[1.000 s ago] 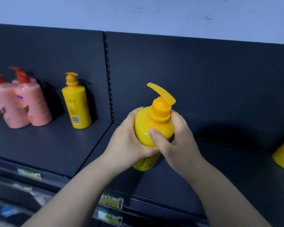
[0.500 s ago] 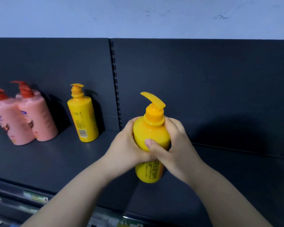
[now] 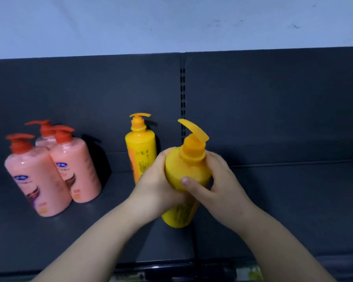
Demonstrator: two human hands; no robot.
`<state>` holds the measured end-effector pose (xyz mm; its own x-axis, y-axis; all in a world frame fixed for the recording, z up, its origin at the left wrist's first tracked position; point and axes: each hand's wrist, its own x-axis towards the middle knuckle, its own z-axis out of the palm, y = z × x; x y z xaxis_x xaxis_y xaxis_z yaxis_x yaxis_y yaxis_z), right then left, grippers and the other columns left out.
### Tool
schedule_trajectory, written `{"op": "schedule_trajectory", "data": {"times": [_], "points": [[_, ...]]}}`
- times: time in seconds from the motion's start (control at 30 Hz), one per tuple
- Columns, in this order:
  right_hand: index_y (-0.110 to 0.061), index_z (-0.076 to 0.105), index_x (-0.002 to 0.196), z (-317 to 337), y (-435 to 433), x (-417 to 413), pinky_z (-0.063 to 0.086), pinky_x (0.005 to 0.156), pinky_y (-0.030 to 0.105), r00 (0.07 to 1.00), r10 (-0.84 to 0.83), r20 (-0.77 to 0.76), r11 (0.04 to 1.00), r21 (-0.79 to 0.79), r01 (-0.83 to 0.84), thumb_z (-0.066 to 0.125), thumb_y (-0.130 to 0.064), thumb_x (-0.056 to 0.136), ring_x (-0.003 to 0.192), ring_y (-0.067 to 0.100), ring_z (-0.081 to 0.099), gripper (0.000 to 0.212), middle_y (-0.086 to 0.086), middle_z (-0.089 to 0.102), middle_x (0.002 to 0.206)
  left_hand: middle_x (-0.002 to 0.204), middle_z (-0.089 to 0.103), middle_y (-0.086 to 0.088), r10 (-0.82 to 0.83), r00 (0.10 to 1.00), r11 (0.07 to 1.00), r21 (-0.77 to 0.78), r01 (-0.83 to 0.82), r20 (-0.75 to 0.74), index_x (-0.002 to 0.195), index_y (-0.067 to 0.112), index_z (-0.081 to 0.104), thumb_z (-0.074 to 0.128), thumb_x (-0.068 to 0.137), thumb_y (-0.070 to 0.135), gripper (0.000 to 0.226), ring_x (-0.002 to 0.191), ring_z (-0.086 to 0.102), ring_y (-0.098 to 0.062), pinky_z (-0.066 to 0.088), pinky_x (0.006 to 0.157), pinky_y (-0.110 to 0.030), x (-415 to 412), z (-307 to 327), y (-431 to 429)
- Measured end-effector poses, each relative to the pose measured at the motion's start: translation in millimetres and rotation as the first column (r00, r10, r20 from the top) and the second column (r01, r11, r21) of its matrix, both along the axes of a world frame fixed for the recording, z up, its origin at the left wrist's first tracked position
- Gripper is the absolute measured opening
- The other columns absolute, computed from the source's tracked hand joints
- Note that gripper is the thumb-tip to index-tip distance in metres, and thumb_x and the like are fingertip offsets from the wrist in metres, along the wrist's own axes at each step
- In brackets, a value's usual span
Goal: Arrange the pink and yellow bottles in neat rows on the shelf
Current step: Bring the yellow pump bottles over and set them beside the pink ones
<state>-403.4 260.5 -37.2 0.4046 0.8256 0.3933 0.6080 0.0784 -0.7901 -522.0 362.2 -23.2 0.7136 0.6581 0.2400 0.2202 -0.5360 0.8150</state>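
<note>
Since the earlier frame, the yellow bottle you hold [image 3: 189, 174] has moved left along the shelf [image 3: 90, 231], and it now sits just in front and to the right of the standing yellow bottle [image 3: 141, 147]. A third pink bottle has also come into view at the left.

Both your hands are wrapped around the held bottle's upper body. Your left hand [image 3: 157, 184] curls around its left side, and your right hand [image 3: 218, 180] grips the right side with the thumb [image 3: 189, 181] pressed across the front. The bottle leans slightly, with its pump head [image 3: 194, 129] pointing up and to the left. Its base is low over the shelf near the seam between the two shelf boards, but you cannot tell whether it is touching down.

Your left hand overlaps the lower part of the standing yellow bottle, which stands upright against the dark back panel [image 3: 273, 108], just left of the slotted upright [image 3: 182, 102].

Well apart to the left, three pink bottles with red pumps stand clustered: the front pink bottle [image 3: 37, 180], the middle pink bottle [image 3: 75, 171] touching it, and the rear pink bottle [image 3: 44, 140] behind them.
</note>
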Motion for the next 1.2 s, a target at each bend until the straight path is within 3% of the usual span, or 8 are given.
{"op": "schedule_trajectory", "data": {"times": [0.13,0.27,0.5,0.6,0.7,0.9,1.03,1.2], "points": [[-0.04,0.037,0.135,-8.0,5.0,-33.9,0.039,0.09,0.017,0.998,-0.06,-0.028,0.998,-0.008,0.06,0.057,-0.063,0.073,0.116,-0.008,0.039,0.069,-0.019,0.037,0.136,0.099,0.054,0.025,-0.104,0.994,0.994,0.036,0.105,-0.028,0.118,0.048,0.033,0.084,0.056,0.021,0.085,0.087,0.055,0.009,0.042,0.065,-0.002,-25.7,-3.9,12.6],[-0.04,0.033,0.137,-5.3,12.0,-50.8,0.039,0.095,0.023,0.996,-0.086,0.014,0.994,-0.066,0.087,0.058,-0.059,0.076,0.119,0.0,0.039,0.069,-0.019,0.031,0.139,0.098,0.054,0.027,-0.097,0.995,0.995,-0.016,0.096,-0.016,0.105,0.058,0.031,0.084,0.058,0.023,0.08,0.084,0.054,0.011,0.041,0.057,-0.005,-39.7,-11.1,21.2],[-0.037,0.032,0.138,-16.1,17.2,-56.8,0.037,0.1,0.025,0.985,-0.169,-0.033,0.979,-0.122,0.164,0.063,-0.051,0.081,0.121,0.001,0.037,0.067,-0.017,0.031,0.14,0.106,0.04,0.033,-0.14,0.988,0.989,0.039,0.143,-0.071,0.138,0.04,0.024,0.082,0.06,0.029,0.098,0.097,0.048,0.001,0.039,0.073,-0.013,-37.2,-21.3,32.7],[-0.036,0.035,0.136,-20.3,21.7,-55.3,0.038,0.1,0.026,0.963,-0.268,-0.023,0.96,-0.088,0.265,0.064,-0.051,0.08,0.118,0.0,0.038,0.065,-0.016,0.035,0.137,0.121,0.039,0.028,-0.15,0.988,0.977,0.149,0.154,-0.044,0.141,0.035,0.028,0.076,0.067,0.019,0.089,0.115,0.041,0.002,0.036,0.085,-0.004,-32.1,-21.7,34.8],[-0.036,0.027,0.142,-20.2,31.3,-50.8,0.036,0.092,0.02,0.946,-0.319,0.057,0.938,-0.123,0.323,0.059,-0.049,0.084,0.114,0.001,0.038,0.068,-0.012,0.032,0.139,0.137,0.027,0.021,-0.107,0.994,0.96,0.257,0.109,-0.022,0.143,0.028,0.029,0.068,0.074,0.012,0.081,0.125,0.023,0.01,0.017,0.095,0.006,-26.4,-23.5,40.5],[-0.036,0.018,0.147,-18.0,45.7,-57.2,0.041,0.088,0.022,0.916,-0.346,0.203,0.909,-0.169,0.38,0.043,-0.055,0.089,0.111,0.01,0.044,0.066,-0.006,0.03,0.133,0.153,-0.015,0.013,-0.104,0.994,0.973,0.202,0.108,-0.031,0.148,0.022,-0.007,0.058,0.087,0.018,0.089,0.139,-0.007,0.0,0.002,0.108,-0.015,-22.7,-39.6,36.1],[-0.037,0.042,0.125,-11.4,51.5,-56.0,0.041,0.077,0.018,0.928,-0.342,0.147,0.919,-0.153,0.363,0.059,-0.058,0.078,0.098,0.006,0.044,0.054,-0.01,0.034,0.108,0.139,0.006,0.015,0.064,0.995,0.988,0.134,-0.073,0.071,0.142,0.027,0.012,0.073,0.072,0.036,0.093,0.133,0.012,-0.008,0.019,0.108,-0.024,-22.9,-49.6,42.7],[-0.025,0.036,0.123,-7.7,76.7,-57.9,0.036,0.083,0.019,0.955,-0.295,0.037,0.945,-0.133,0.297,0.073,-0.045,0.074,0.105,0.004,0.039,0.064,-0.008,0.032,0.12,0.126,0.029,0.013,0.027,0.999,0.987,0.158,-0.034,0.047,0.14,0.03,0.024,0.079,0.064,0.03,0.094,0.12,0.033,-0.004,0.031,0.097,-0.019,-32.8,-48.4,67.7]]}}
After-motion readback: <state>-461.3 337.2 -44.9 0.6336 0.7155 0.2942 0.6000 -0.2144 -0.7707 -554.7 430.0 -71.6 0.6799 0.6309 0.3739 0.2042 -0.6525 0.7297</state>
